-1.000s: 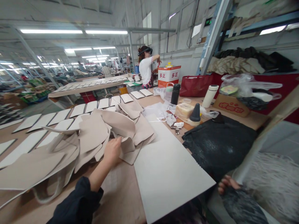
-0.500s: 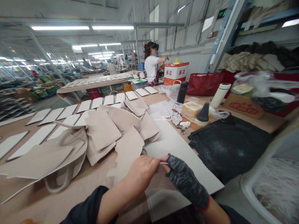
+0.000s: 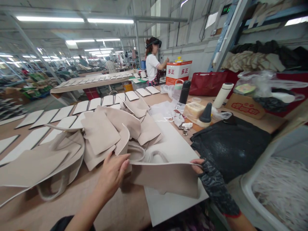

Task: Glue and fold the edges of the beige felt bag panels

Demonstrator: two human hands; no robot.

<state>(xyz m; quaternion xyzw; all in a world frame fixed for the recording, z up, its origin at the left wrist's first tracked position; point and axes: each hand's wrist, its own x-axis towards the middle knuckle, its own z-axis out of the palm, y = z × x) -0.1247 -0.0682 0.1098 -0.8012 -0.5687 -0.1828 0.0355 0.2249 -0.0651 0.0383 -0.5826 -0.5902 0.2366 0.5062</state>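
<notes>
A beige bag piece [image 3: 166,176] with a pale edge and a looped handle stands over a white board [image 3: 161,208]. My right hand [image 3: 204,170], in a dark grey fingerless glove, pinches its right end between thumb and fingers. My bare left hand [image 3: 114,171] is at its left end, fingers apart, palm down against the beige material. Beyond it a heap of beige pieces [image 3: 101,131] with handles lies on the brown-covered table [image 3: 96,208].
White panels [image 3: 59,114] with dark edges lie in rows at left. A black cloth [image 3: 231,150], a black bottle [image 3: 184,91] and a white bottle [image 3: 223,95] are at right. A bin [image 3: 250,195] stands at lower right. Another person [image 3: 152,65] works behind.
My hands have moved apart, left hand leftward and right hand rightward, with the beige piece now stretched between them. My left hand has opened. The view has shifted slightly.
</notes>
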